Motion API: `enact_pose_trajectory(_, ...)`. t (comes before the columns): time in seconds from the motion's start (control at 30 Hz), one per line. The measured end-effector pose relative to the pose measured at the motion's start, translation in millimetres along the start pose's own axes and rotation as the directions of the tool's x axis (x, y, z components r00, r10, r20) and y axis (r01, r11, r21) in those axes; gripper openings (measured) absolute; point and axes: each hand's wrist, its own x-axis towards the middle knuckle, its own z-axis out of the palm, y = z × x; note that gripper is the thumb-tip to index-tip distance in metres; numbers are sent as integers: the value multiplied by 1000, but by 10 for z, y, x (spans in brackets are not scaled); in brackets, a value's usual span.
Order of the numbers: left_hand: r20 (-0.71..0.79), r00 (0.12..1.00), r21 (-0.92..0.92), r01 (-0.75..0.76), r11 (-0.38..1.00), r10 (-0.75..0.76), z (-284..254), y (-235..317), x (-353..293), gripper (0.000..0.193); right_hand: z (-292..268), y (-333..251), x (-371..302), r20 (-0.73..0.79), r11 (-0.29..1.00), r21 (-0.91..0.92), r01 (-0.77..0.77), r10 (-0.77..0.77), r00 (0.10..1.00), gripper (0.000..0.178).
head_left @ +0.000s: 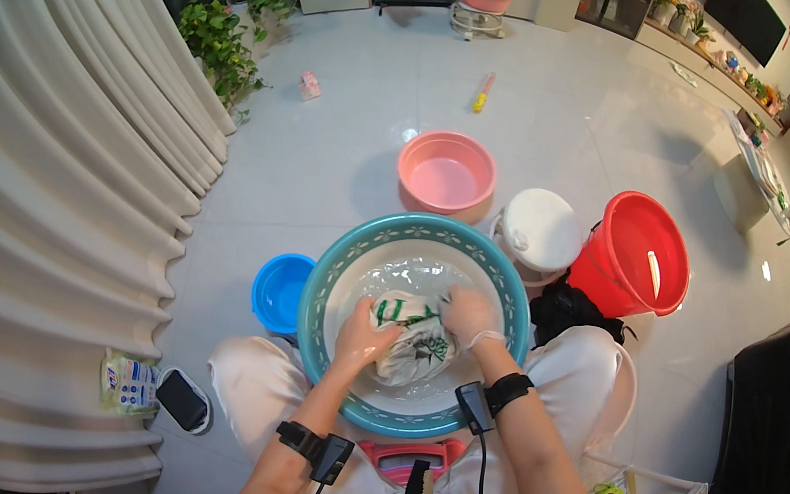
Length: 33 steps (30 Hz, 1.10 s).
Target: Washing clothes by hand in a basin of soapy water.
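Note:
A wide teal basin (pixel 329 268) with a pale inside holds water in front of me. In the water lies a bunched white cloth (pixel 423 352) with green and dark printing; whether it is a bag or a garment I cannot tell. My left hand (pixel 365 336) grips its left side, thumb over the top. At the cloth's upper right, my right hand (pixel 470 315) is closed on its edge, and a pale translucent band, perhaps a glove's cuff, rings the wrist. Folds hide some of the fingertips.
Around the basin stand a small blue basin (pixel 279 293), a pink basin (pixel 447 171), a white round-topped stool (pixel 541 229) and a red bucket (pixel 646 244). A phone (pixel 182 401) and a wipes pack (pixel 129 385) lie left by the curtain (pixel 64 231). A pink plastic object (pixel 406 459) sits between my legs.

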Motion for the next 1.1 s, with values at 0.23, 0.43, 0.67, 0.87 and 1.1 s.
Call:
enact_pose_trajectory(0.23, 34, 974, -340, 220, 914, -222, 147, -188, 123, 87, 627, 181, 32, -89, 956, -231, 180, -205, 975, 59)
enact_pose_trajectory(0.43, 389, 851, -774, 509, 375, -353, 147, -339, 235, 89, 644, -546, -416, 248, 627, 769, -121, -118, 962, 62)
enact_pose_trajectory(0.67, 427, 884, -892, 447, 74, -189, 86, -20, 36, 73, 331, -955, -816, -462, 824, 277, 495, -337, 820, 28)
enact_pose_trajectory(0.87, 185, 861, -807, 408, 426, -474, 229, 251, -42, 58, 178, -679, -436, -416, 872, 109, 478, -397, 819, 22)
enact_pose_trajectory(1.1, -45, 998, -89, -55, 995, 51, 50, -39, -7, 40, 242, 88, 106, -150, 994, 105, 14, 2, 989, 31)
